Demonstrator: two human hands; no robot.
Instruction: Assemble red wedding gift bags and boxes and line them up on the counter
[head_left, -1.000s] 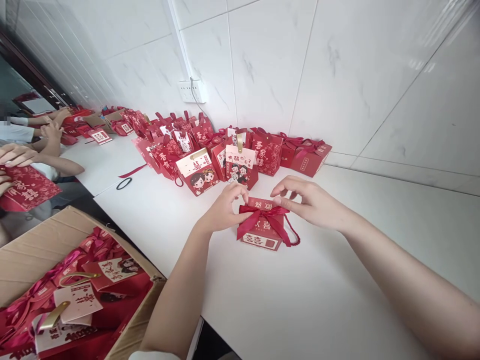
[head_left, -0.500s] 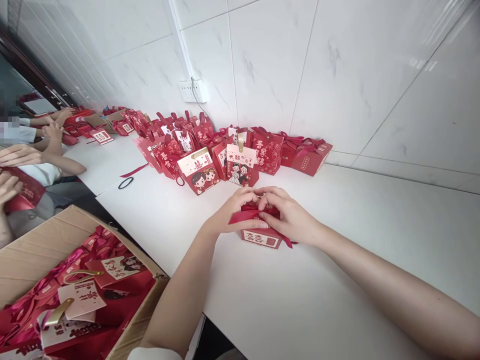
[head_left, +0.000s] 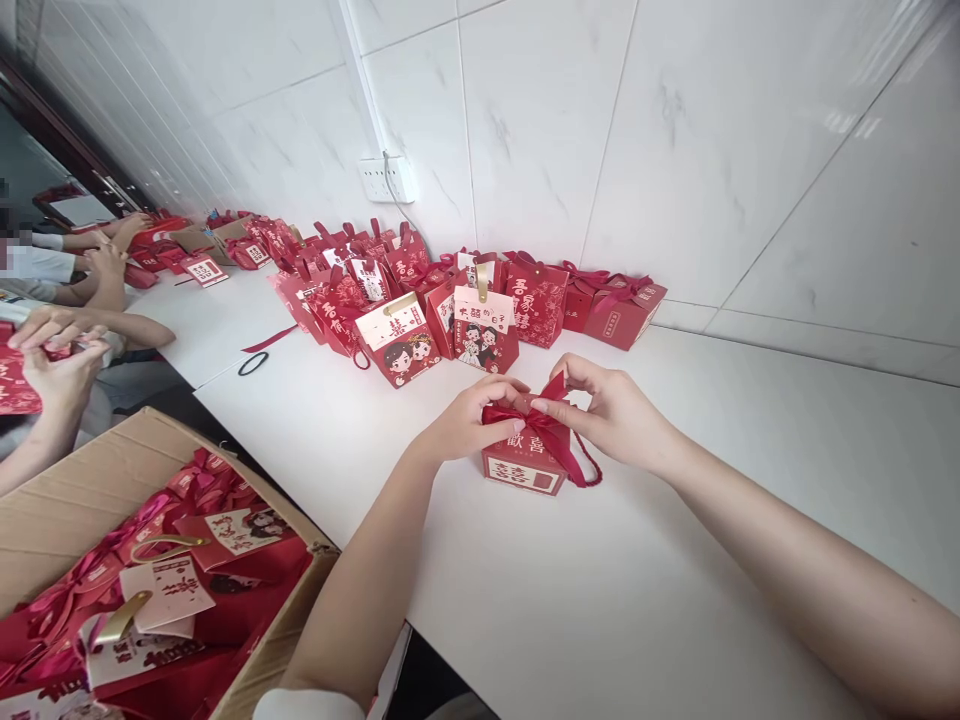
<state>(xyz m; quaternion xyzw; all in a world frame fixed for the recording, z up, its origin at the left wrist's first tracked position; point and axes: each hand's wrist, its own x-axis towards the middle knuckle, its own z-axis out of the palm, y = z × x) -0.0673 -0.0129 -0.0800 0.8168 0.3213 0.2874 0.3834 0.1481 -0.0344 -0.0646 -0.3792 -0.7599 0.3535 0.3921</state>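
Note:
A small red gift box (head_left: pixel 523 472) with white lettering and a white label stands on the white table. A red ribbon (head_left: pixel 553 437) lies crossed over its top, and a twisted red cord loop hangs at its right side. My left hand (head_left: pixel 480 415) is closed on the ribbon at the box's upper left, thumb across the front. My right hand (head_left: pixel 604 405) pinches a raised part of the ribbon at the upper right of the box.
Several red gift boxes (head_left: pixel 536 305) stand along the tiled wall. A cardboard carton (head_left: pixel 82 480) full of red boxes is at the lower left. A black loop (head_left: pixel 253 364) lies on the table (head_left: pixel 637 600). Other people's hands (head_left: pixel 64 360) work at the far left.
My right hand has moved right and up, drawing the ribbon with it, so the box's front lettering shows. My left hand has barely moved. At the left, a person's hands have risen over a red box.

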